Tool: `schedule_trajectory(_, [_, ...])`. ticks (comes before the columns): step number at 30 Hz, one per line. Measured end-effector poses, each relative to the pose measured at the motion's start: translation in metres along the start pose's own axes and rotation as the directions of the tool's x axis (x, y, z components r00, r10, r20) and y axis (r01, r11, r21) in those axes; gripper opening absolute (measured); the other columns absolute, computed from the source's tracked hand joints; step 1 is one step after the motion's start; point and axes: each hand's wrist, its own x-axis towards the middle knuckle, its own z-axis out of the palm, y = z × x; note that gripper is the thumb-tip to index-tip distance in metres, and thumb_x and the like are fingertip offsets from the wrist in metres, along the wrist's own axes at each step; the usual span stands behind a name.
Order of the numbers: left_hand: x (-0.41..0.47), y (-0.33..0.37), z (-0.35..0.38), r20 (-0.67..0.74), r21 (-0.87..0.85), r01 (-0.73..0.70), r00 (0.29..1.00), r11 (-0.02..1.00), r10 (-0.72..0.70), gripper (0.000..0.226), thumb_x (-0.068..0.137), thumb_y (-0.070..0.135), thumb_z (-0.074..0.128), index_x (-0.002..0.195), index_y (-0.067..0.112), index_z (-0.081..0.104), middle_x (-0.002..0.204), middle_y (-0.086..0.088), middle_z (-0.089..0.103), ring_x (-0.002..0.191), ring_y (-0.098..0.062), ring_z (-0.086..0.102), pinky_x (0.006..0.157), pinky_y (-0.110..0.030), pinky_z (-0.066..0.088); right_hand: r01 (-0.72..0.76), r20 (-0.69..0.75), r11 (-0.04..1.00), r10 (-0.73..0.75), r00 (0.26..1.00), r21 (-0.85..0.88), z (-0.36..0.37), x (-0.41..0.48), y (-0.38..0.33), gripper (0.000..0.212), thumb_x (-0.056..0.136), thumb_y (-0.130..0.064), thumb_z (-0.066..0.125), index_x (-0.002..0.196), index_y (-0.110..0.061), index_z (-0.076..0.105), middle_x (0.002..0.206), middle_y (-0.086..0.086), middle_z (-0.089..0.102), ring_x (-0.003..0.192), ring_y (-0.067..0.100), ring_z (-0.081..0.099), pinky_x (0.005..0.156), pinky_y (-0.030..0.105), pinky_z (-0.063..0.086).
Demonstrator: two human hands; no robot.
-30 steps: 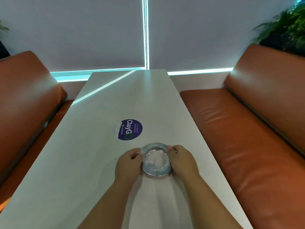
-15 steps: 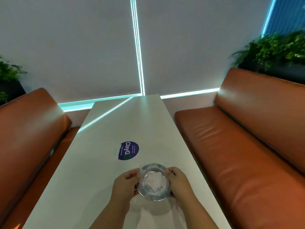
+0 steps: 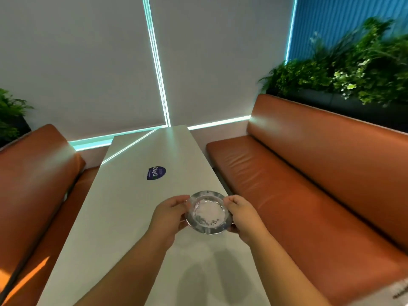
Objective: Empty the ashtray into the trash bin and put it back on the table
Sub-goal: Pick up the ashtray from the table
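Hands frame the only view, from the camera on your head looking forward and down. Your left hand [image 3: 171,214] and right hand [image 3: 241,215] each pinch an opposite edge of the ashtray [image 3: 208,212], a shallow round silvery dish. Both hands are closed around its rim, thumbs on top and fingers curled beneath. The ashtray appears lifted clear of the white table [image 3: 123,208], held level over the near end, with a soft shadow on the tabletop below it. Pale grey ash fills its centre.

Beyond it, a round dark blue sticker [image 3: 156,173] lies flat on the table. Orange padded benches [image 3: 309,184] run along both sides, with green plants [image 3: 353,69] behind the right one. No trash bin is visible anywhere.

Your risk from here is spilling. The dish is shallow and the ash is loose, so any tilt or quick turn while you search for the bin could scatter ash over the table or the bench. Your grip is only on the thin rim, which may be smooth, so a slip of either hand could drop it.
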Motion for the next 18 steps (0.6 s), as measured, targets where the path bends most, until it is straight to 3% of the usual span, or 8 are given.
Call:
schedule_trajectory(4, [-0.066,-0.029,0.032,0.132,-0.001,0.047,0.990,0.999,-0.046,0.013,0.085,0.006,0.061,0.092,0.013,0.068,0.078,-0.005,0.070,0.066,-0.018,0.063,0.053,-0.027,0.053,-0.021,-0.093,0.999,0.025,0.995,0.044,-0.051,-0.081,0.031,0.021,0.092,-0.026,0.049,0.075,-0.026,0.062,0.061,-0.006,0.061,0.056,0.011,0.053,0.044,0.023,0.047])
schedule_trajectory(9, [-0.133,-0.082,0.091,0.276,0.058,0.128,0.951,0.990,-0.140,0.013,0.085,0.004,0.059,0.085,0.014,0.068,0.077,-0.004,0.071,0.062,-0.015,0.065,0.054,-0.028,0.053,-0.115,-0.200,0.989,0.132,0.971,0.093,-0.125,-0.167,0.082,0.019,0.095,-0.029,0.047,0.084,-0.021,0.060,0.048,-0.010,0.057,0.045,0.007,0.052,0.037,0.021,0.042])
schedule_trajectory(15, [-0.178,-0.125,0.182,0.303,0.152,0.136,0.936,0.979,-0.177,0.013,0.085,0.008,0.058,0.089,0.015,0.069,0.075,-0.004,0.069,0.064,-0.017,0.062,0.057,-0.029,0.053,-0.105,-0.225,0.979,0.143,0.964,0.174,-0.223,-0.201,0.119,0.017,0.096,-0.020,0.045,0.086,-0.016,0.059,0.039,-0.012,0.052,0.036,0.004,0.048,0.044,0.021,0.042])
schedule_trajectory(18, [-0.183,-0.147,0.232,0.232,0.170,0.126,0.959,0.977,-0.164,0.013,0.086,0.008,0.058,0.088,0.014,0.069,0.070,-0.003,0.068,0.053,-0.010,0.060,0.047,-0.022,0.050,-0.131,-0.208,0.977,0.166,0.964,0.170,-0.272,-0.188,0.142,0.018,0.095,-0.020,0.044,0.085,-0.018,0.060,0.048,-0.010,0.059,0.045,0.007,0.054,0.050,0.026,0.046])
